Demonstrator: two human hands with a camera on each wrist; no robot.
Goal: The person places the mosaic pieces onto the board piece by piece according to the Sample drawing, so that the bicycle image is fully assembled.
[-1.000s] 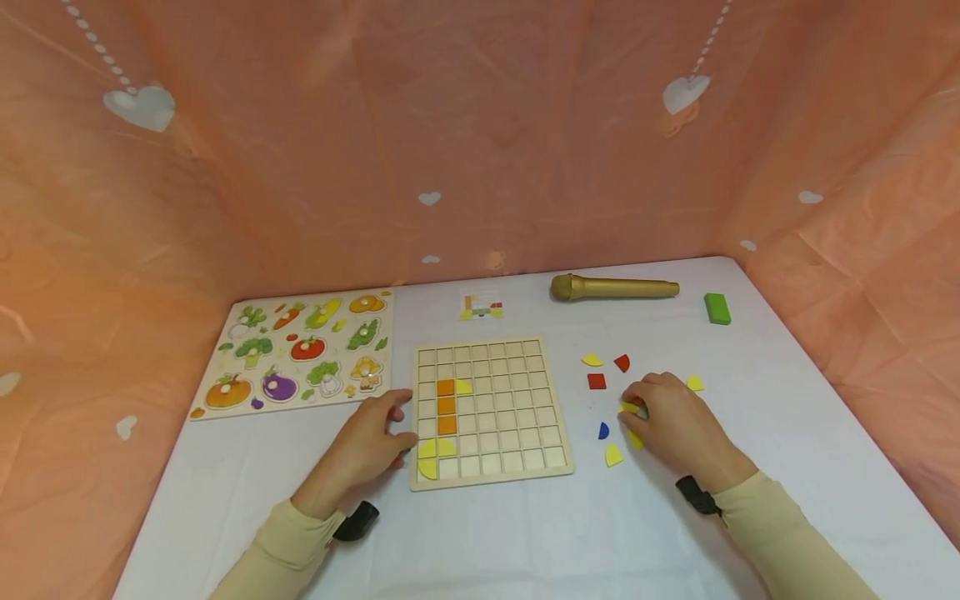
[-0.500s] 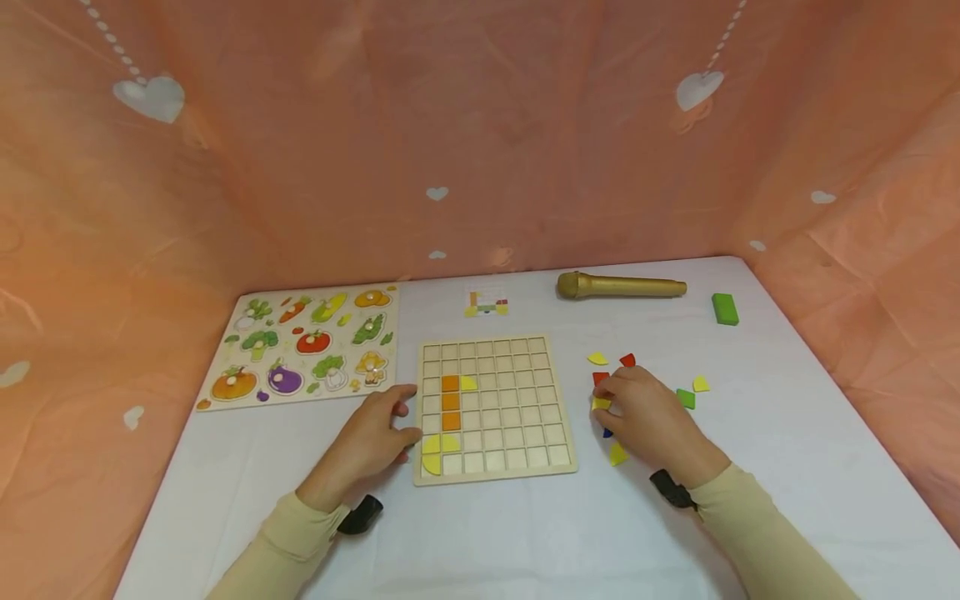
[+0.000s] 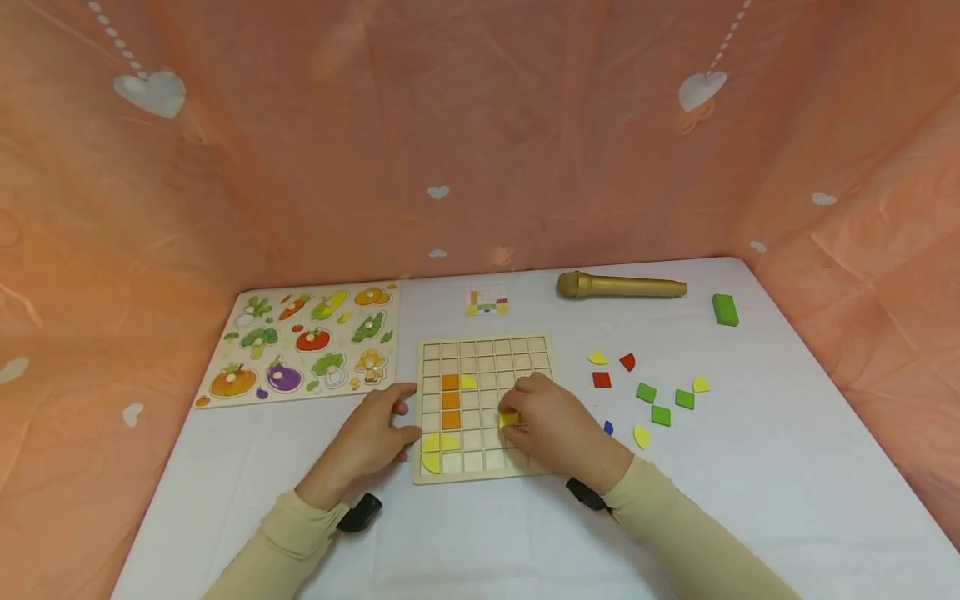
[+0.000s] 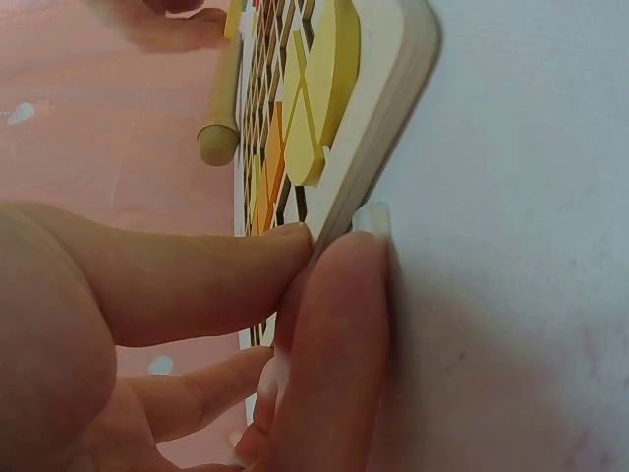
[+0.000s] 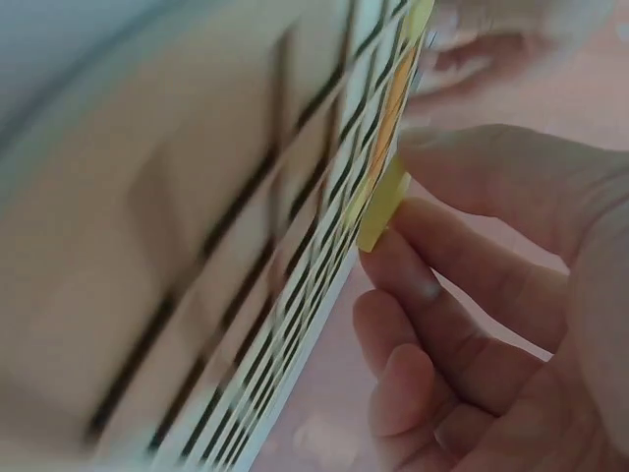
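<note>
A wooden grid board (image 3: 480,476) lies mid-table, with orange squares (image 3: 450,400) and yellow quarter-round tiles (image 3: 431,461) set in its left cells. My left hand (image 3: 366,446) holds the board's left edge; its thumb and a finger meet that edge in the left wrist view. Over the board's right half, my right hand (image 3: 558,425) pinches a yellow tile (image 5: 383,208) between thumb and fingers. The tile is tilted close over the cells and its full outline is partly covered by the fingers.
Loose green squares (image 3: 661,415), a red square (image 3: 602,379), a red quarter-round (image 3: 628,362), a blue piece (image 3: 608,427) and yellow pieces (image 3: 642,437) lie right of the board. Behind are a pattern card (image 3: 487,298), gold microphone (image 3: 626,286), green block (image 3: 725,309) and vegetable puzzle (image 3: 300,348).
My right hand has picked a yellow tile from the loose pieces and carried it left over the board, uncovering the green squares. My left hand stays at the board's edge.
</note>
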